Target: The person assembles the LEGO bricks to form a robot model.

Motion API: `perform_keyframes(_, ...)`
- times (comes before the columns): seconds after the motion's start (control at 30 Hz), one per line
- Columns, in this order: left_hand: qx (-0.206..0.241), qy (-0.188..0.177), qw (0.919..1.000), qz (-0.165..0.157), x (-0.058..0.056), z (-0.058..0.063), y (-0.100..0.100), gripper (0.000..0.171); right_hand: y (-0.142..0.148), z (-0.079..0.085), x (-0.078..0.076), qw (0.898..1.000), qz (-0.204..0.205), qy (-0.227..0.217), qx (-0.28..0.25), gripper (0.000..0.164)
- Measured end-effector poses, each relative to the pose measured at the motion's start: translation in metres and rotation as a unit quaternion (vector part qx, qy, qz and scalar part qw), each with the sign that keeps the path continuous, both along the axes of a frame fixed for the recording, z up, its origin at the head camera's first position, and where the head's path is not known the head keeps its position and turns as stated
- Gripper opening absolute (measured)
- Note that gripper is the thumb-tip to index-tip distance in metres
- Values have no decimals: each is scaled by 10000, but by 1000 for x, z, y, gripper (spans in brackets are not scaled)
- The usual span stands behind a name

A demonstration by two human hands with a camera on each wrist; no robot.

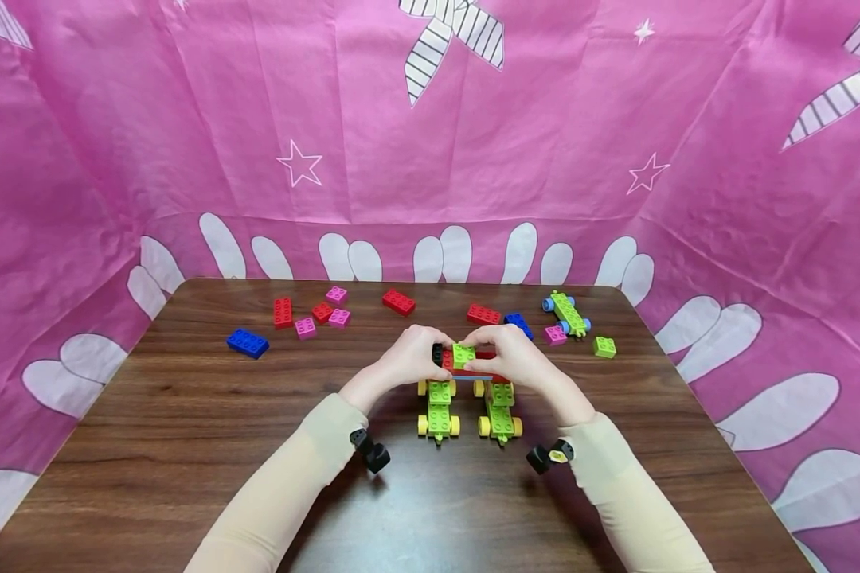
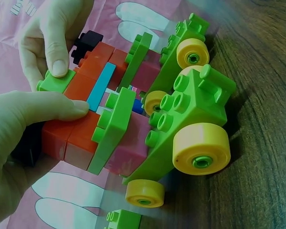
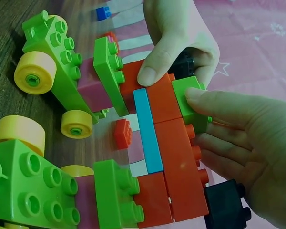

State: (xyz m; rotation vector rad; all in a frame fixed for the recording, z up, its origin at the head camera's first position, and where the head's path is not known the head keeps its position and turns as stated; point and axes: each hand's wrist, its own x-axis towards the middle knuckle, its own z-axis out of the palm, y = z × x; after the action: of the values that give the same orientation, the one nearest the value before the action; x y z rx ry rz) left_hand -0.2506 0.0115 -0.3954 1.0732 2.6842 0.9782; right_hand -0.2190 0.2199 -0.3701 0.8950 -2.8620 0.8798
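My left hand (image 1: 410, 355) grips the left end of a joined row of red bricks (image 2: 81, 129), its thumb laid on their near face. My right hand (image 1: 519, 356) pinches a small lime-green brick (image 1: 463, 355) on top of that row, left of its middle. A thin light-blue plate (image 3: 148, 131) runs under the red bricks. Black bricks (image 3: 225, 205) sit at the ends of the row. Green and pink bricks (image 2: 128, 148) join it to two lime-green wheeled bases (image 1: 439, 415) with yellow wheels, standing side by side on the table.
A brown wooden table (image 1: 186, 446) carries loose bricks along its back: a blue brick (image 1: 248, 343), red bricks (image 1: 399, 302) and several pink ones (image 1: 306, 328). At the right lie another wheeled base (image 1: 568, 313) with blue wheels and a green brick (image 1: 605, 346). Pink cloth (image 1: 373, 159) hangs around the table.
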Motion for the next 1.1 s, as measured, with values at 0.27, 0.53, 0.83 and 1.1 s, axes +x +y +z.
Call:
perform_keyframes(0.27, 32, 0, 10000, -42, 0, 0, -1, 41, 1, -1, -1, 9997, -51, -215, -71, 29)
perform_keyframes(0.53, -35, 81, 9999, -85, -1, -1, 0, 41, 2, 0, 0, 9994, -78, -316, -74, 31)
perform_keyframes(0.83, -141, 26, 9998, -105, -1, 1, 0, 41, 4, -4, -2, 9993, -188, -321, -82, 32)
perform_keyframes(1.1, -139, 44, 9997, -171, 1, 3, -2, 43, 3, -3, -2, 9991, -200, -351, -90, 31)
